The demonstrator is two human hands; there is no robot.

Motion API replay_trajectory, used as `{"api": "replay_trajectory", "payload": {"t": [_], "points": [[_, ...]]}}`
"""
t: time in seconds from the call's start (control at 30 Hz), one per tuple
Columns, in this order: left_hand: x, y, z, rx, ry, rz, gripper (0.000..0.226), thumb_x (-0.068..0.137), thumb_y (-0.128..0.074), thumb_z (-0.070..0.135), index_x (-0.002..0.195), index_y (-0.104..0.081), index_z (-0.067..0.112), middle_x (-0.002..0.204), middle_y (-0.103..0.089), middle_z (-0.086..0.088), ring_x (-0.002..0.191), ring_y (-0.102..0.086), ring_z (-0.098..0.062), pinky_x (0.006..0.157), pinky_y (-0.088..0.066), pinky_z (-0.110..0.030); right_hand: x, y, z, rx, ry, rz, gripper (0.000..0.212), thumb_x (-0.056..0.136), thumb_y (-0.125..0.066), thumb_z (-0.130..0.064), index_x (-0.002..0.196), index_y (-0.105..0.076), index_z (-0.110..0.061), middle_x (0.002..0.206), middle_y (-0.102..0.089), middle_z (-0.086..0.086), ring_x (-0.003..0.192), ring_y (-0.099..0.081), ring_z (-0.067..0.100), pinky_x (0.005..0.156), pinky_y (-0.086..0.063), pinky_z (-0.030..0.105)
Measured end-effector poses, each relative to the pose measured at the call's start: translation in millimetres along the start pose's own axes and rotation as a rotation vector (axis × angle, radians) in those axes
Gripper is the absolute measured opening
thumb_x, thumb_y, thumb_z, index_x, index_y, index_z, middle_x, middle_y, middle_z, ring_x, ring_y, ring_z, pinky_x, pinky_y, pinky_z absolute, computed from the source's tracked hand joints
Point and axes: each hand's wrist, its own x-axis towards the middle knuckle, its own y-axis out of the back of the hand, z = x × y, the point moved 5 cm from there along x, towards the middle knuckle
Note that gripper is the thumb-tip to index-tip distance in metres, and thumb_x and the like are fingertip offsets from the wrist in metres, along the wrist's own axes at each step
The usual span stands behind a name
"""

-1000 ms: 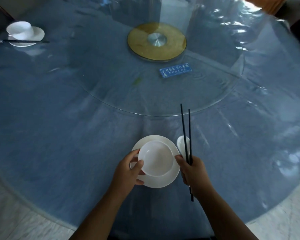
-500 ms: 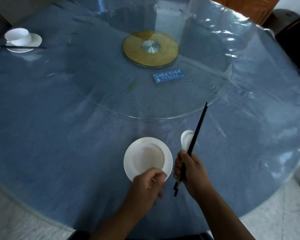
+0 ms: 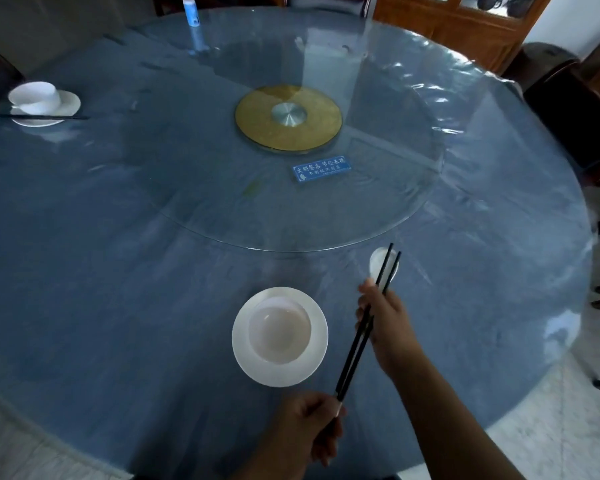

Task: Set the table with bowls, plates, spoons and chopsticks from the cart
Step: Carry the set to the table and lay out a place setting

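A white bowl (image 3: pixel 280 328) sits on a white plate (image 3: pixel 246 355) near the table's front edge. Just right of them a pair of black chopsticks (image 3: pixel 354 351) slants from lower left to upper right. My right hand (image 3: pixel 385 320) grips them around the middle. My left hand (image 3: pixel 309 427) is closed on their lower end, below the plate. The chopstick tips cross over a white spoon (image 3: pixel 374 263) that lies on the table beyond my right hand.
The round blue table (image 3: pixel 118 271) carries a glass turntable (image 3: pixel 187 188) with a gold hub (image 3: pixel 288 117) and a blue sign (image 3: pixel 322 168). Another bowl-and-plate setting (image 3: pixel 42 100) with chopsticks lies far left. A small bottle (image 3: pixel 190 11) stands at the back. Dark chairs (image 3: pixel 575 119) stand right.
My left hand let go of the bowl and moved down to the chopsticks' lower end. The chopsticks tilted from pointing straight away to slanting right. The view has shifted.
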Motion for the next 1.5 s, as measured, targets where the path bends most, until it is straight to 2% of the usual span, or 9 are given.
{"api": "replay_trajectory", "payload": {"t": [0.3, 0.43, 0.57, 0.73, 0.8, 0.93, 1.03, 1.2, 1.5], "points": [[1.2, 18.7, -24.1, -0.139, 0.046, 0.131, 0.019, 0.098, -0.056, 0.005, 0.086, -0.069, -0.001, 0.058, -0.063, -0.013, 0.038, -0.052, -0.018, 0.036, -0.038, -0.02, 52.5, -3.0, 19.5, -0.014, -0.086, 0.028, 0.028, 0.097, -0.059, -0.038, 0.087, -0.062, -0.013, 0.055, -0.039, -0.008, 0.044, -0.035, 0.007, 0.044, -0.028, 0.021], [7.7, 24.0, -32.6, -0.144, 0.068, 0.179, 0.017, 0.098, -0.058, 0.007, 0.088, -0.068, -0.002, 0.06, -0.063, -0.013, 0.041, -0.053, -0.018, 0.037, -0.039, -0.021, 64.5, -16.6, 29.3, -0.165, -0.069, -0.063, 0.021, 0.093, -0.063, -0.02, 0.078, -0.051, -0.013, 0.055, -0.033, -0.005, 0.041, -0.031, 0.007, 0.04, -0.025, 0.021], [14.7, 30.1, -40.8, -0.049, 0.082, 0.197, 0.017, 0.099, -0.059, 0.011, 0.095, -0.07, -0.001, 0.065, -0.067, -0.012, 0.045, -0.057, -0.019, 0.039, -0.045, -0.024, 78.9, -29.8, 28.6, -0.484, 0.005, -0.081, 0.031, 0.088, -0.066, -0.017, 0.063, -0.047, -0.014, 0.052, -0.037, 0.001, 0.048, -0.034, 0.017, 0.045, -0.028, 0.028], [24.8, 35.3, -42.5, 0.077, 0.105, 0.14, 0.019, 0.101, -0.057, 0.017, 0.092, -0.066, 0.002, 0.07, -0.071, -0.009, 0.048, -0.063, -0.021, 0.044, -0.053, -0.028, 97.5, -37.3, 39.3, -0.682, -0.023, -0.15, 0.021, 0.085, -0.064, -0.015, 0.069, -0.055, -0.005, 0.062, -0.041, 0.011, 0.058, -0.038, 0.02, 0.054, -0.029, 0.035], [31.5, 38.0, -38.5, 0.261, 0.072, 0.124, 0.023, 0.101, -0.053, 0.021, 0.088, -0.061, 0.005, 0.07, -0.07, -0.005, 0.048, -0.064, -0.021, 0.045, -0.053, -0.028, 104.0, -40.6, 42.7, -0.739, -0.012, -0.172, 0.02, 0.085, -0.063, -0.015, 0.071, -0.058, -0.002, 0.06, -0.046, 0.008, 0.054, -0.041, 0.02, 0.052, -0.03, 0.031], [39.5, 42.4, -33.0, 0.588, 0.019, 0.144, 0.027, 0.1, -0.049, 0.029, 0.082, -0.054, 0.009, 0.066, -0.066, -0.005, 0.042, -0.059, -0.016, 0.041, -0.046, -0.024, 113.8, -50.6, 45.6, -0.831, 0.016, -0.217, 0.022, 0.086, -0.064, -0.017, 0.066, -0.055, -0.014, 0.056, -0.053, 0.002, 0.045, -0.045, 0.013, 0.05, -0.034, 0.025], [41.0, 40.9, -34.0, 0.535, 0.043, 0.143, 0.024, 0.101, -0.048, 0.027, 0.082, -0.051, 0.013, 0.057, -0.063, -0.005, 0.038, -0.057, -0.019, 0.037, -0.043, -0.023, 118.5, -54.8, 46.6, -0.88, 0.014, -0.229, 0.019, 0.085, -0.063, -0.02, 0.069, -0.058, -0.013, 0.056, -0.057, 0.001, 0.044, -0.046, 0.012, 0.048, -0.035, 0.025], [42.9, 43.4, -34.9, 0.411, 0.08, 0.163, 0.033, 0.102, -0.05, 0.027, 0.095, -0.052, -0.006, 0.058, -0.065, -0.006, 0.042, -0.059, -0.023, 0.039, -0.045, -0.025, 120.4, -56.2, 47.5, -0.945, 0.055, -0.192, 0.025, 0.087, -0.065, -0.024, 0.065, -0.058, -0.015, 0.053, -0.057, -0.005, 0.045, -0.047, 0.011, 0.048, -0.032, 0.025], [43.7, 42.5, -36.6, 0.347, 0.079, 0.18, 0.031, 0.101, -0.053, 0.028, 0.086, -0.056, 0.001, 0.058, -0.065, -0.007, 0.041, -0.058, -0.022, 0.039, -0.045, -0.026, 110.4, -51.3, 52.0, -0.917, 0.093, -0.102, 0.031, 0.09, -0.063, -0.029, 0.062, -0.061, -0.015, 0.049, -0.059, -0.007, 0.043, -0.051, 0.0, 0.047, -0.029, 0.021]]}}
